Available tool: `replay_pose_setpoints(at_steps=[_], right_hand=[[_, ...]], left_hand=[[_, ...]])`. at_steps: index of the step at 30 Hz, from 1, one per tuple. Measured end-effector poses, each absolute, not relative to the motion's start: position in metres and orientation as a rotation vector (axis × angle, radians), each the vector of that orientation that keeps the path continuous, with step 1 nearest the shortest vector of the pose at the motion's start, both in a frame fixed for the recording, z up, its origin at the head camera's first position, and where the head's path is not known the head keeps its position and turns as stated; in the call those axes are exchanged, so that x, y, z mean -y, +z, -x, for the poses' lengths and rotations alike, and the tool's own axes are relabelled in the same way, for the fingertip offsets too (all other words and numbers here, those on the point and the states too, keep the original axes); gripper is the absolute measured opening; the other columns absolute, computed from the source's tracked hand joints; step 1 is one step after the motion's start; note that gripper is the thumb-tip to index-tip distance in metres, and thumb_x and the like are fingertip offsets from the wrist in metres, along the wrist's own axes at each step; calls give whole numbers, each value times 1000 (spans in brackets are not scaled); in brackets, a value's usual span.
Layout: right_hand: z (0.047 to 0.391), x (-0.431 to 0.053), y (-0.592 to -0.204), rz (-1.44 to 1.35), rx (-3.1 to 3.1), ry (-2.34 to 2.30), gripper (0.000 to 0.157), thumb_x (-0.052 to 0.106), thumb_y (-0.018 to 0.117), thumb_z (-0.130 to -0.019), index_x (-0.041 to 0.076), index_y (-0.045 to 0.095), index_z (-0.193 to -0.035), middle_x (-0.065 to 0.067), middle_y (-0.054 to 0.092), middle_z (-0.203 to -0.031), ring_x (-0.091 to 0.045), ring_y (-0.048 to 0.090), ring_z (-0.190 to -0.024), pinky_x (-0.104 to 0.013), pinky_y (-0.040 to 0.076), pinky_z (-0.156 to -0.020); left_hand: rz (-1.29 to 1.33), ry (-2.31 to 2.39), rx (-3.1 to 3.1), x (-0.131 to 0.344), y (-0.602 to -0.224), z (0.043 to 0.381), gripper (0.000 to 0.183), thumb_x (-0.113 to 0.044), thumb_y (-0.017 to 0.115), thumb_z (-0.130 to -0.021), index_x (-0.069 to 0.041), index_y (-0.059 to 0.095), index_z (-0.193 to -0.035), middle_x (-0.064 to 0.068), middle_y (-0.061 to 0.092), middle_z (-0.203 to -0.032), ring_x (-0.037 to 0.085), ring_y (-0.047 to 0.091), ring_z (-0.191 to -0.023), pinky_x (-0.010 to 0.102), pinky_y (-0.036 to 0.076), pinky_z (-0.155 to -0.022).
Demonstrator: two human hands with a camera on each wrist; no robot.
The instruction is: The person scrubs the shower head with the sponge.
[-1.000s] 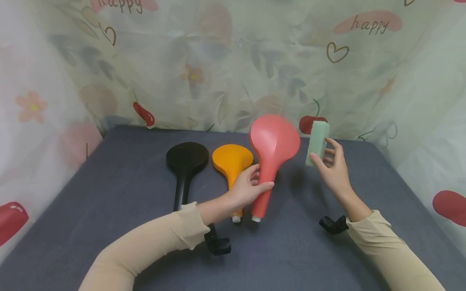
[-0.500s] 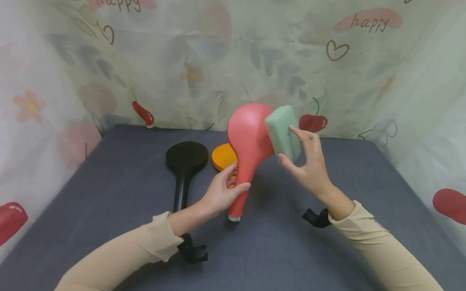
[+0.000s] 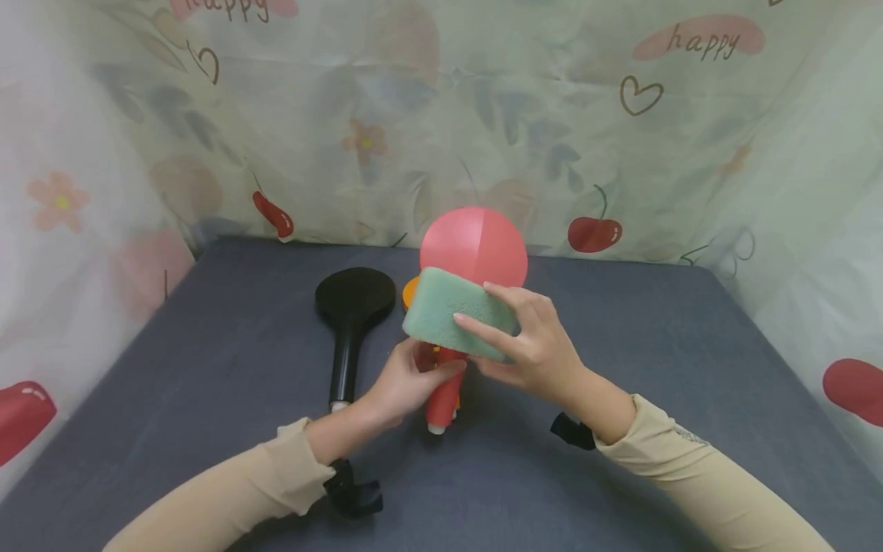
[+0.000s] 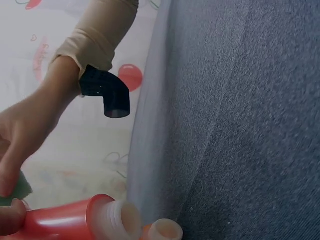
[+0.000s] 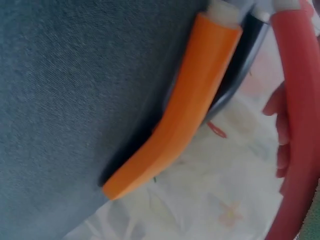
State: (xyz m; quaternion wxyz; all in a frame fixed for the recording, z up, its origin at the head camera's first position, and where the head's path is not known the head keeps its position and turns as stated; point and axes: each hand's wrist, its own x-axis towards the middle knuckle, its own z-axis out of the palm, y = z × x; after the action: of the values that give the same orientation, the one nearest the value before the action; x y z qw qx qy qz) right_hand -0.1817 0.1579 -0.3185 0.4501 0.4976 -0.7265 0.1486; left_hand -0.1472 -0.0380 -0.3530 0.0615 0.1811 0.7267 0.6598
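My left hand (image 3: 414,383) grips the handle of a red shower head (image 3: 476,238), held raised and tilted over the table. In the left wrist view, the white threaded end (image 4: 120,220) of its handle shows. A pale green sponge (image 3: 448,310) is pinched in my right hand (image 3: 538,345), its fingers spread over one side. The sponge lies across the shower head's neck and hides it; whether they touch is not certain. Beneath the red one lies an orange shower head (image 5: 180,100), mostly hidden in the head view. A black shower head (image 3: 355,295) lies to its left.
A dark grey cloth covers the table (image 3: 655,337). Patterned curtains (image 3: 310,115) hang behind it and at both sides. Black camera mounts (image 3: 355,491) stick out from both wrists.
The red shower head has moved left, over the orange one, in my left hand. My right hand has brought the sponge left and down, turning it from upright to flat across the neck.
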Motion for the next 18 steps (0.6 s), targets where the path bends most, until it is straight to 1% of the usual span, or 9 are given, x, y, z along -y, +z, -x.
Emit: replay_pose_setpoints(at_steps=[4, 8, 13, 16, 18], right_hand=[[183, -161, -322, -1226, 1813, 311, 30, 31, 53, -90, 19, 65, -114, -24, 53, -121, -34, 52, -104, -48, 45, -80], [190, -173, -321, -1172, 1876, 329, 32, 34, 52, -91, 18, 65, -116, -26, 52, -122, -38, 50, -106, -50, 43, -80], [204, -190, -317, -966, 1979, 484, 37, 40, 48, -93, 20, 62, -122, -27, 48, -126, -41, 48, -109, -56, 38, -79], [210, -195, -315, -848, 2002, 571, 40, 43, 47, -93, 21, 60, -125, -26, 48, -127, -43, 46, -111, -58, 35, -79], [213, -195, -315, -822, 1995, 584, 41, 44, 47, -93, 22, 60, -125, -26, 48, -127, -43, 46, -110, -58, 35, -78]], left_hand=[[-532, 1986, -2180, 39, -353, 145, 47, -7, 62, -87, -5, 43, -131, 18, 55, -123, 24, 60, -101, 35, 54, -86], [-489, 1997, -2148, 40, -352, 144, 57, -8, 63, -87, -7, 38, -139, 18, 54, -128, 28, 60, -105, 37, 54, -88], [-423, 2024, -2065, 42, -351, 144, 66, -9, 63, -88, -7, 30, -145, 18, 49, -136, 31, 57, -115, 40, 51, -94], [-417, 2014, -2061, 43, -352, 143, 67, -10, 63, -88, -7, 29, -145, 18, 48, -137, 31, 56, -117, 40, 50, -94], [-421, 2009, -2064, 43, -351, 143, 67, -11, 63, -88, -7, 29, -145, 18, 48, -137, 31, 56, -117, 40, 50, -94]])
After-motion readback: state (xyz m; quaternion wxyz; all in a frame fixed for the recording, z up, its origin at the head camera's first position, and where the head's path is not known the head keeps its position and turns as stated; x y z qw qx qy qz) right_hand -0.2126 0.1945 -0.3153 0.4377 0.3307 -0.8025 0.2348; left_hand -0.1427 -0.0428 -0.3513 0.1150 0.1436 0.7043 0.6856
